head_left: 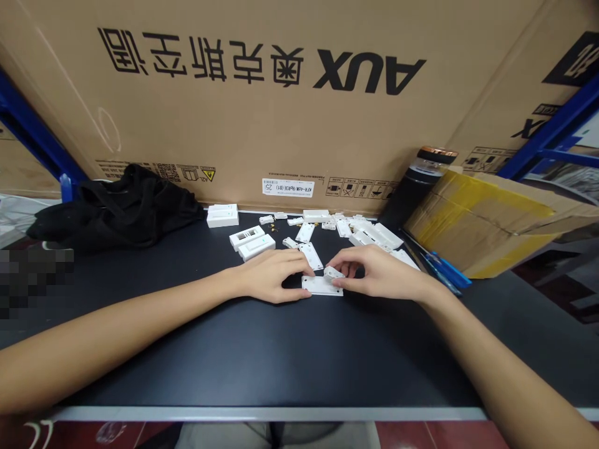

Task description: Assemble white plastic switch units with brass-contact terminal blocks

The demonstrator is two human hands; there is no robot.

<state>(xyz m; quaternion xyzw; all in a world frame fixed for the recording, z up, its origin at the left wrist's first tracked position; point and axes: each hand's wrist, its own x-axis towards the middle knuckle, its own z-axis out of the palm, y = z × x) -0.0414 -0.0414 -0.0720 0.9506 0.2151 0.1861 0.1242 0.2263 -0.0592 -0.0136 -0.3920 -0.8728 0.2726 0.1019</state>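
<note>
A flat white plate (321, 286) lies on the black table between both hands. My left hand (276, 276) has its thumb and fingers on the plate's left end, gripping it. Between the thumb and fingers of my right hand (362, 271) is a small white part (332, 273), held over the plate's right half. Just behind the plate lies another white plate (311, 256), near the left fingertips. Two white housings (256, 247) (246, 236) sit beyond my left hand.
White parts (369, 234) lie scattered toward the back, with white boxes (223, 216) and a black bag (121, 209) at left. A black bottle (412, 187), a taped carton (482, 218) and blue-handled tools (447, 271) stand or lie at right. A large carton (210, 125) forms the back.
</note>
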